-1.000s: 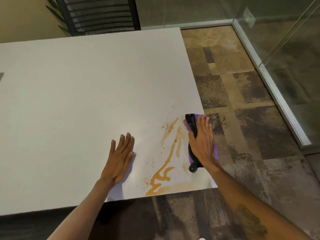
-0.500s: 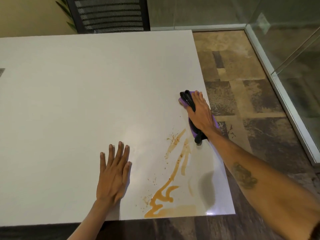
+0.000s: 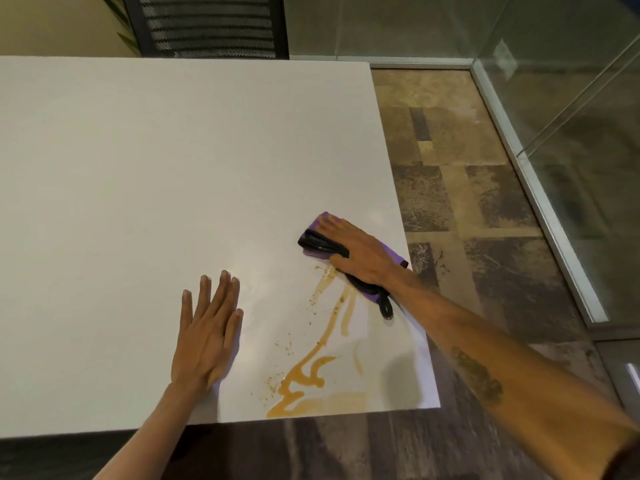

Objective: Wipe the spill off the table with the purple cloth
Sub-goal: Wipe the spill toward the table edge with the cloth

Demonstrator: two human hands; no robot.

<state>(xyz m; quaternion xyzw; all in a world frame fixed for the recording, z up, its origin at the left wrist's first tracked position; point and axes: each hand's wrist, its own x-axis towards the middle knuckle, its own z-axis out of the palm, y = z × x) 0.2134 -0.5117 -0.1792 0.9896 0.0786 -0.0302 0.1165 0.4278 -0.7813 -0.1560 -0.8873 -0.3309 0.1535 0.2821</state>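
Note:
An orange-brown spill [image 3: 313, 374] runs in streaks and a puddle across the near right corner of the white table [image 3: 156, 188], with small specks around it. My right hand [image 3: 360, 254] presses flat on a folded purple cloth [image 3: 391, 255] with black trim, at the far end of the spill close to the table's right edge. The cloth's black loop sticks out below my wrist. My left hand [image 3: 207, 332] lies flat on the table, fingers apart, left of the spill and holding nothing.
A black mesh chair [image 3: 207, 26] stands behind the table's far edge. Patterned brown floor tiles [image 3: 467, 202] lie to the right, bounded by a glass wall with a metal rail [image 3: 540, 202]. The table's near edge is just below the puddle.
My right hand first carried the cloth away along the right edge, then swung it left onto the top of the spill streaks. The left hand stayed flat.

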